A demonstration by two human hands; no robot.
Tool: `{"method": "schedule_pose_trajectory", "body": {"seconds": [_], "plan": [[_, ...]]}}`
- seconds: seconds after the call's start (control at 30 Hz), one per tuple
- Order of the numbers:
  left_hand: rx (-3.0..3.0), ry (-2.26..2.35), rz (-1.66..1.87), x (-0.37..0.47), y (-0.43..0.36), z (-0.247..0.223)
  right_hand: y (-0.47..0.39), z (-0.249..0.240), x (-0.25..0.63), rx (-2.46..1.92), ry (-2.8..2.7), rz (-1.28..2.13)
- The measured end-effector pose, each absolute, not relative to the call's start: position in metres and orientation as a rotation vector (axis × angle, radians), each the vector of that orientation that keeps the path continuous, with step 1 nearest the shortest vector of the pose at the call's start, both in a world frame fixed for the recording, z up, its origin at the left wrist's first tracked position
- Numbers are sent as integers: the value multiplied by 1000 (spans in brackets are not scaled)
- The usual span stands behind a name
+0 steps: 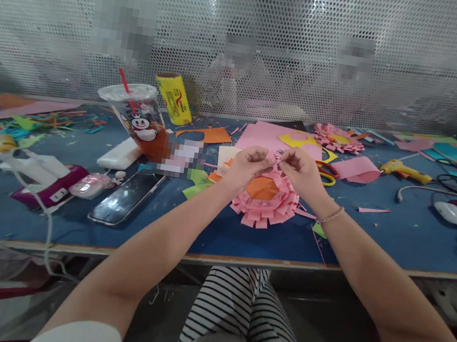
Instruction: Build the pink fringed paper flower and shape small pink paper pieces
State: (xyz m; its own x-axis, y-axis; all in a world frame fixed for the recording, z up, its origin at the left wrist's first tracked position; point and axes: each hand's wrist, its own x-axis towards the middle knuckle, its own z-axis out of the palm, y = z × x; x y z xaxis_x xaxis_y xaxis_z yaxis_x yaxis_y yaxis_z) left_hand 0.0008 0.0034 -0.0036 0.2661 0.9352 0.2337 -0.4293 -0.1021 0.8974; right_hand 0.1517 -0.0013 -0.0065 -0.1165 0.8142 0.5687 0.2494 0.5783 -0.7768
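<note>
I locate the pink paper flower (265,207) on the blue table (217,244), centred before the wearer and near the front edge. From both sets of fingertips, it lies toward the wearer's body; the fingers meet above its far rim. The flower is roughly round, so I assign it no long axis. The left hand (250,166) covers the rim's far left, the right hand (300,171) its far right; I cannot rank either as nearer.

Thumb and fingers are drawn together on each hand, apparently pinching a small piece of pink paper (275,161) between them. I cannot tell whether that piece is attached to the flower.

I note the flower's condition: layered rings of pale pink, square-cut fringe around a faceted orange centre (262,188). The near petals splay outward. Scissors (327,175) with red and yellow handles lie just beyond the right hand.
</note>
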Motion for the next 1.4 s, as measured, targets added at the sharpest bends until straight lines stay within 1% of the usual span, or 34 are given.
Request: {"method": "schedule_pose_trajectory", "body": {"seconds": [0.3,0.5,0.77,1.4], "plan": [[1133,642,1242,0,2,-3,-6,-3,151,-896,-1725,477],[1062,623,1238,-1,0,-1,-9,-2,151,-920,-1754,316],[963,613,1222,-1,2,-2,-12,1,153,-859,-1831,180],[947,616,1221,-1,-1,2,-12,3,155,-834,-1864,126]]}}
